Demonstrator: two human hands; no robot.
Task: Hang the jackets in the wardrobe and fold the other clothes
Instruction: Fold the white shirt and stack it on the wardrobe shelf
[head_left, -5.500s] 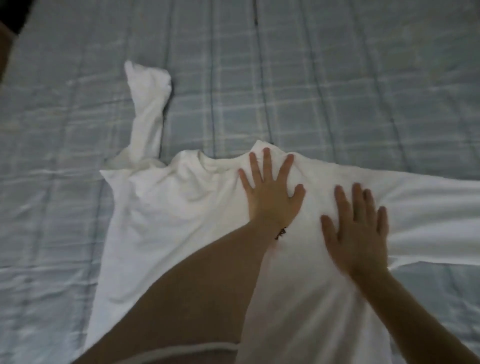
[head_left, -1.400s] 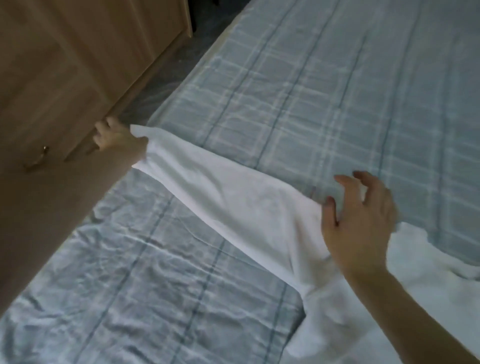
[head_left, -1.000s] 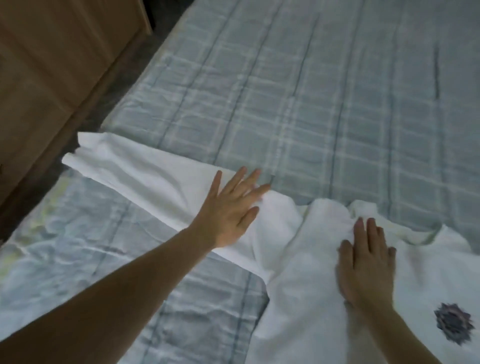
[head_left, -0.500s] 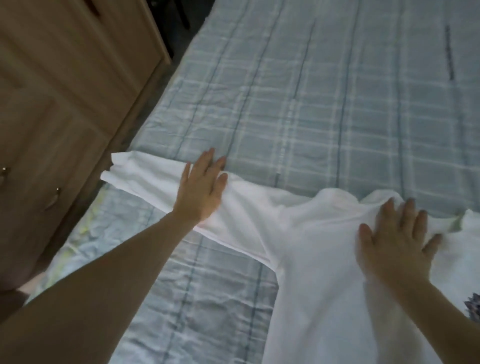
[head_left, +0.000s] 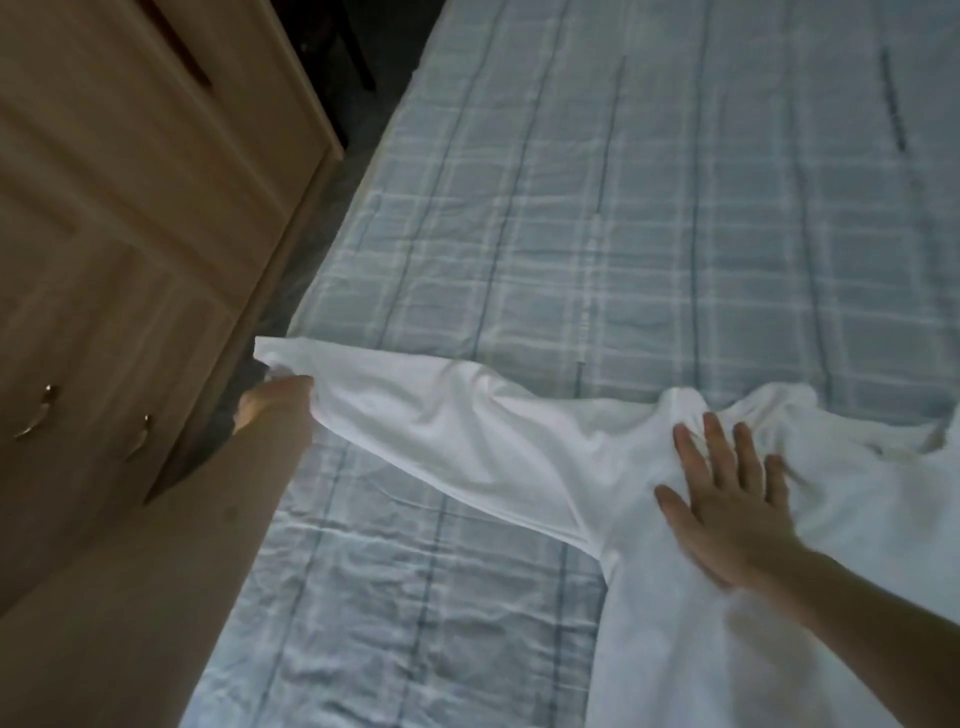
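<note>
Lying spread across a blue-and-white plaid bedspread (head_left: 649, 218), a white long-sleeved shirt (head_left: 727, 597) has its body at the lower right and one sleeve (head_left: 441, 431) stretched out flat toward the left edge of the bed. The left hand (head_left: 272, 402) is at the very end of that sleeve, right at the cuff where the bed meets the gap beside it; it touches the cloth, but the fingers are hidden behind the fabric and the forearm, so I cannot tell whether they grip the cuff or only rest against it. The right hand (head_left: 727, 499) lies palm down on the shirt near the shoulder, just below the collar, with fingers straight and spread apart, pressing the cloth flat. The fabric bunches in soft wrinkles around the neckline beside those fingers. To the left of the bed stands a light wooden wardrobe (head_left: 130, 208) with two small metal handles (head_left: 137, 431) on its lower doors.
</note>
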